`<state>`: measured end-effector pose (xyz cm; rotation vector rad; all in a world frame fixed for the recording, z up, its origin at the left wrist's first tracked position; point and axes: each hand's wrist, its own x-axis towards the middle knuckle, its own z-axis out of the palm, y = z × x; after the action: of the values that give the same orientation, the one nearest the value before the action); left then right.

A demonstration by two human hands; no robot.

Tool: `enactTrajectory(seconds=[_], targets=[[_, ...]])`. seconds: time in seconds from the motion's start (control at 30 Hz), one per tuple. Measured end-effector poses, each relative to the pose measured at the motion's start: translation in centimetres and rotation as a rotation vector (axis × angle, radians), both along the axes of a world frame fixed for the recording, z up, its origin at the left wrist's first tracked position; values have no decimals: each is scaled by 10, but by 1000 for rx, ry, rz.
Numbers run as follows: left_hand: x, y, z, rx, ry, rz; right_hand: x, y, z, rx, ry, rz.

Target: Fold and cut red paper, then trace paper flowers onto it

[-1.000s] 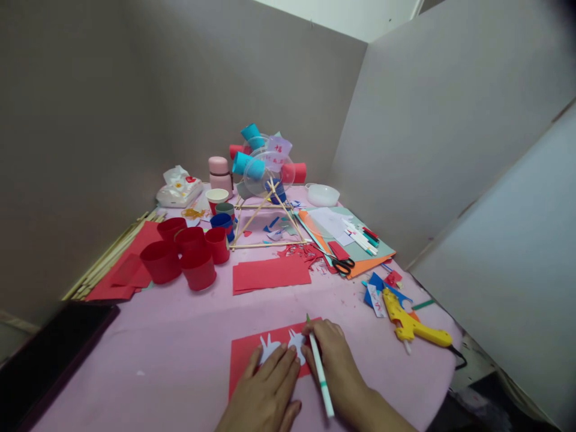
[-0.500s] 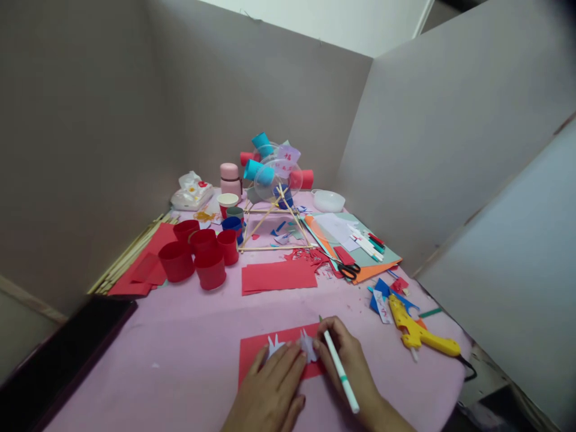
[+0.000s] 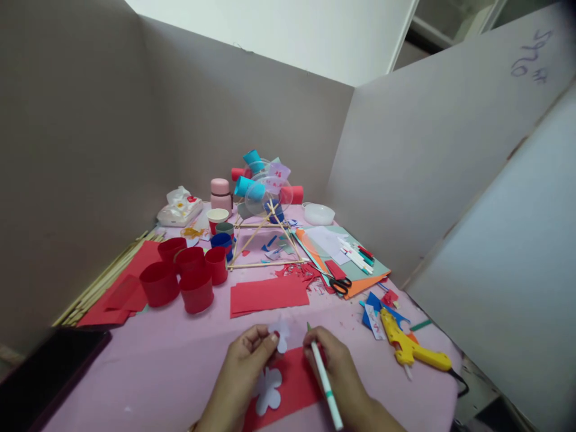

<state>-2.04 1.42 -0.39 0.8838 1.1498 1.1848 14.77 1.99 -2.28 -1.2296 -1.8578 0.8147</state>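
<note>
Between the thumb and fingers of my left hand (image 3: 238, 373) is a small pale lilac paper cutout (image 3: 282, 339) with rounded lobes, held just above the table. My right hand (image 3: 336, 367) grips a white marker (image 3: 324, 384) with a green band, its green tip pointing up and away from me. Under both hands lies a sheet of red paper (image 3: 297, 377). A second lobed lilac cutout (image 3: 270, 393) rests flat on that sheet, beside my left wrist. The marker tip is apart from the cutout in my left hand.
Red paper strips (image 3: 269, 295) lie ahead, with several red paper rings (image 3: 197, 290) to their left. Behind stands a stick frame (image 3: 265, 264) carrying a wheel with paper cups. Black-handled scissors (image 3: 341, 284) and a yellow glue gun (image 3: 411, 343) are at right; a dark tablet-like slab (image 3: 54, 372) at left.
My left hand was flat over the cutouts; now it has lifted one in a pinch, uncovering the other. The red sheet sits at a different angle. My right hand still holds the marker.
</note>
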Motion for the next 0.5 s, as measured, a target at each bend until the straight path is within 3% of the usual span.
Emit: enactTrajectory(seconds=[0.1, 0.23, 0.3, 0.4, 0.5], targets=[[-4, 9, 8, 43, 6, -14, 8, 7, -3, 140, -296, 115], [0, 14, 7, 66, 39, -71, 10, 16, 7, 170, -177, 35], [2, 14, 4, 73, 61, -97, 5, 22, 19, 74, -30, 38], [2, 12, 3, 95, 108, -120, -6, 29, 34, -166, 157, 149], [-3, 10, 4, 117, 166, -114, -16, 33, 38, -300, 284, 179]])
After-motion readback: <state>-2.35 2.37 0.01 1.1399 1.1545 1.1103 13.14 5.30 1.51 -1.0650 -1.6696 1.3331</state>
